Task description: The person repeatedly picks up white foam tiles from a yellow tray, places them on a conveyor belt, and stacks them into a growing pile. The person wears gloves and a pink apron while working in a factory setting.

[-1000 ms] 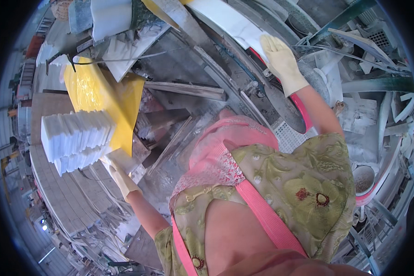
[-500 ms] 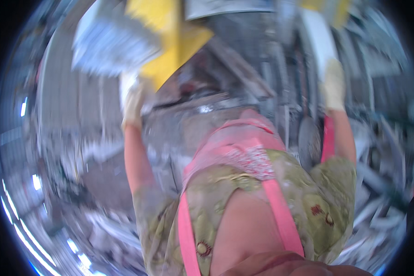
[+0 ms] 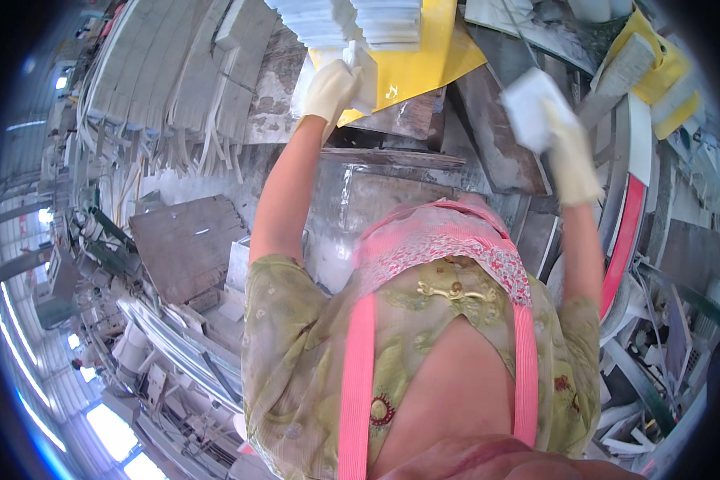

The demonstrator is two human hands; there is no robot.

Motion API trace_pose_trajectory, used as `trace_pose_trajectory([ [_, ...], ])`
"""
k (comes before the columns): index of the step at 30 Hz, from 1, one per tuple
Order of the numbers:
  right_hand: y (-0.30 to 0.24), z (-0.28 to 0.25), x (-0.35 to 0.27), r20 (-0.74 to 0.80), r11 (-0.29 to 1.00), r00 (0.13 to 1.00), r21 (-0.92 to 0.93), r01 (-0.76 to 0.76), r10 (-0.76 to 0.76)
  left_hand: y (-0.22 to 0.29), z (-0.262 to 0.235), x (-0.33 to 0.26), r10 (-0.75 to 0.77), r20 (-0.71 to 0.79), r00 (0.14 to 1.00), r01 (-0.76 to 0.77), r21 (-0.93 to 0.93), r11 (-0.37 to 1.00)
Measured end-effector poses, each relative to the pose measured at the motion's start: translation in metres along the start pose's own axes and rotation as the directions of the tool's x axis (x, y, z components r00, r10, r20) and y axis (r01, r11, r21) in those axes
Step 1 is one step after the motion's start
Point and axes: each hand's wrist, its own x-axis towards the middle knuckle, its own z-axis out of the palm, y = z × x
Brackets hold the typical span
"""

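Observation:
Both my hands wear pale cream gloves. At the front of the stacks of white tiles (image 3: 388, 24), my left hand (image 3: 330, 90) is closed on a white tile (image 3: 365, 78). Its fingertips are partly hidden by the tile. Under the stacks lies a bright yellow sheet (image 3: 424, 70), with its right corner sticking out. Off to the right, my right hand (image 3: 572, 164) grips a second white tile (image 3: 538, 110), held over dark boards. Motion blurs this hand and its tile.
Long grey-white slabs (image 3: 144, 68) stand in a row at the far left. A brown board (image 3: 188, 248) leans on the left. To the right runs a curved white and pink edge (image 3: 622, 240), with another yellow sheet (image 3: 668, 76) beyond it. Scrap pieces lie around.
The view has swung, bringing the tile stacks and yellow sheet toward the middle. My right hand, earlier beside a long white edge, now shows a white tile in its grip.

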Motion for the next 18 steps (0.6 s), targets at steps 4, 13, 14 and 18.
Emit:
trace_pose_trajectory([
  [4,-0.031,0.174,0.027,0.15,0.781,0.986,0.623,-0.032,-0.079,-0.016,0.018,0.019,0.11,-0.068,0.992,-0.107,0.046,0.993],
  [13,-0.007,0.297,0.064,0.073,0.945,0.96,0.211,0.25,-0.27,-0.036,0.014,0.039,0.003,0.358,0.934,0.287,-0.753,0.592],
  [14,-0.007,0.293,0.066,0.14,0.962,0.952,0.068,0.264,-0.271,-0.032,0.013,0.034,-0.034,0.39,0.92,0.35,-0.778,0.522],
  [18,-0.004,0.247,0.083,0.581,0.943,0.794,-0.127,0.307,-0.181,-0.005,0.024,0.01,-0.087,-0.01,0.996,0.074,-0.431,0.899],
])
